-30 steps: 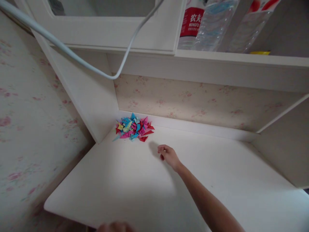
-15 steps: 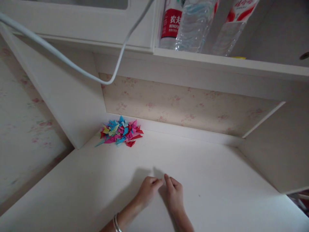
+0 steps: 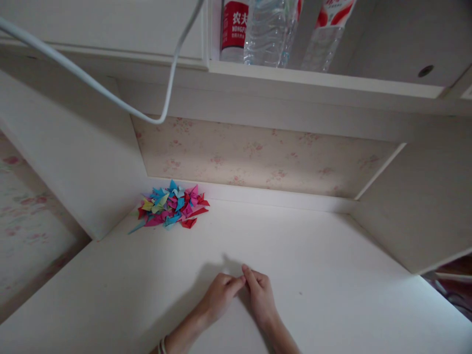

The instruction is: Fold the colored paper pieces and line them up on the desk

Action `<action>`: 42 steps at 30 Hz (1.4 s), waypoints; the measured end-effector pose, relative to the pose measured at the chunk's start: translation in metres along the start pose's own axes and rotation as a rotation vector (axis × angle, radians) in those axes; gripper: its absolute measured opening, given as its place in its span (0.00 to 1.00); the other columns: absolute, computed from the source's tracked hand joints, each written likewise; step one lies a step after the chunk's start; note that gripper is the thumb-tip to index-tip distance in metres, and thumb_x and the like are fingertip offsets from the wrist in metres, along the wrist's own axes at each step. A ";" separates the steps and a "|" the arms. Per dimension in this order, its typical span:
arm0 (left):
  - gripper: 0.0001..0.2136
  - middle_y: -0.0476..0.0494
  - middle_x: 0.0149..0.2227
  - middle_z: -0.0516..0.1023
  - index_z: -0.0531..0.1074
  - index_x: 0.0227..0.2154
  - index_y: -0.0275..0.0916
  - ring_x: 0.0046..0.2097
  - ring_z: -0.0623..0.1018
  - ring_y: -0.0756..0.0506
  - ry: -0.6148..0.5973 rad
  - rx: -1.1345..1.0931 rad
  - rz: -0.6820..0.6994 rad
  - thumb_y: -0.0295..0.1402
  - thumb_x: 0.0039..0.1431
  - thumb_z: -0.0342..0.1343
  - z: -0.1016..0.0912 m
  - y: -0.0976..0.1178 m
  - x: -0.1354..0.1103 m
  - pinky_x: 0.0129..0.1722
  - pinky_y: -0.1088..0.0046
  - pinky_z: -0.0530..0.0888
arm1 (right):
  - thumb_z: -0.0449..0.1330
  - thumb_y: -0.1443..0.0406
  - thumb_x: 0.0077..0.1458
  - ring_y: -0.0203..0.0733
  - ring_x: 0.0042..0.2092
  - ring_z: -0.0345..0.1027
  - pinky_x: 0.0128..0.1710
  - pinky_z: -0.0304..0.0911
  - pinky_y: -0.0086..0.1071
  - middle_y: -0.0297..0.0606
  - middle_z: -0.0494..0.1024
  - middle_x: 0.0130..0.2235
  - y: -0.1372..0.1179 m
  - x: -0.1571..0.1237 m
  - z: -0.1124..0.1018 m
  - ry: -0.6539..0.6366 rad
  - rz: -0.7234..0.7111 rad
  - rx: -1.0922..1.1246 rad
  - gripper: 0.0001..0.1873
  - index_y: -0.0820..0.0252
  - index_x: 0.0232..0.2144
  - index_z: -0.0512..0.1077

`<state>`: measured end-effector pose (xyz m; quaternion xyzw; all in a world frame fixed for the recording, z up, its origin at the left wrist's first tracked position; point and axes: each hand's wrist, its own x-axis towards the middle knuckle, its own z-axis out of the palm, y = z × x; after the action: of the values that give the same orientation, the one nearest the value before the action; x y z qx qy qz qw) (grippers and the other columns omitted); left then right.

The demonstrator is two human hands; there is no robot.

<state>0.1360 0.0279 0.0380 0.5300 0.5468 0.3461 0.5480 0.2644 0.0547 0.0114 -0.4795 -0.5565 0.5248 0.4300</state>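
Observation:
Low in the middle of the head view, my left hand and my right hand meet at the thumbs above a white desk. Fingers on both hands are curled in. Whatever lies between the fingertips, if anything, is hidden or too small to make out. A bracelet circles my left wrist. At the back left of the desk, apart from my hands, lies a pile of folded paper pieces in blue, pink, red and yellow.
A white cable loops down at the upper left. On the shelf above the desk stand plastic bottles, some with red labels. Side panels bound the desk, and a small dark speck lies right of my hands.
My hands have come together, thumbs now touching where a small gap showed before. The view has shifted, so the paper pile and bottles appear further left.

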 end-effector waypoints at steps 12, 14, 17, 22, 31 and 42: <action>0.21 0.57 0.14 0.47 0.52 0.13 0.40 0.20 0.49 0.54 -0.042 -0.040 -0.024 0.43 0.56 0.48 0.000 -0.003 0.001 0.23 0.71 0.45 | 0.56 0.47 0.54 0.31 0.23 0.43 0.24 0.40 0.30 0.26 0.51 0.17 -0.006 -0.002 -0.004 -0.142 0.008 0.091 0.29 0.58 0.13 0.55; 0.19 0.58 0.13 0.48 0.52 0.14 0.40 0.20 0.49 0.54 -0.053 -0.045 -0.029 0.40 0.55 0.48 -0.001 -0.003 0.001 0.22 0.71 0.45 | 0.56 0.47 0.54 0.31 0.23 0.43 0.24 0.40 0.30 0.26 0.51 0.18 -0.004 -0.001 -0.005 -0.146 0.007 0.083 0.29 0.58 0.13 0.55; 0.17 0.58 0.13 0.48 0.52 0.14 0.40 0.19 0.49 0.54 -0.064 -0.062 -0.018 0.38 0.54 0.47 -0.004 -0.004 0.002 0.22 0.71 0.45 | 0.55 0.47 0.54 0.31 0.24 0.42 0.24 0.41 0.29 0.27 0.50 0.18 -0.002 0.000 -0.003 -0.147 -0.005 0.036 0.29 0.59 0.13 0.57; 0.18 0.58 0.13 0.48 0.51 0.13 0.40 0.20 0.49 0.54 -0.060 -0.095 -0.015 0.39 0.55 0.47 -0.005 -0.005 0.000 0.22 0.70 0.45 | 0.55 0.45 0.53 0.32 0.24 0.49 0.26 0.48 0.29 0.30 0.59 0.17 -0.008 -0.001 -0.002 -0.173 -0.006 -0.036 0.31 0.63 0.13 0.68; 0.21 0.57 0.14 0.48 0.52 0.14 0.40 0.21 0.49 0.54 -0.065 -0.089 0.020 0.44 0.55 0.49 -0.005 0.000 -0.005 0.24 0.70 0.45 | 0.58 0.45 0.52 0.31 0.22 0.49 0.24 0.47 0.28 0.29 0.61 0.16 -0.003 -0.004 -0.004 -0.170 -0.033 0.006 0.29 0.64 0.14 0.71; 0.18 0.57 0.14 0.49 0.53 0.14 0.40 0.21 0.50 0.53 -0.051 -0.059 -0.017 0.41 0.56 0.46 -0.003 -0.006 0.005 0.24 0.70 0.46 | 0.58 0.43 0.50 0.33 0.22 0.53 0.25 0.50 0.29 0.32 0.65 0.17 -0.010 0.004 -0.005 -0.184 0.048 0.085 0.30 0.63 0.15 0.70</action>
<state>0.1330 0.0318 0.0317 0.5177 0.5269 0.3435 0.5801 0.2674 0.0597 0.0217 -0.4238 -0.5591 0.5999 0.3846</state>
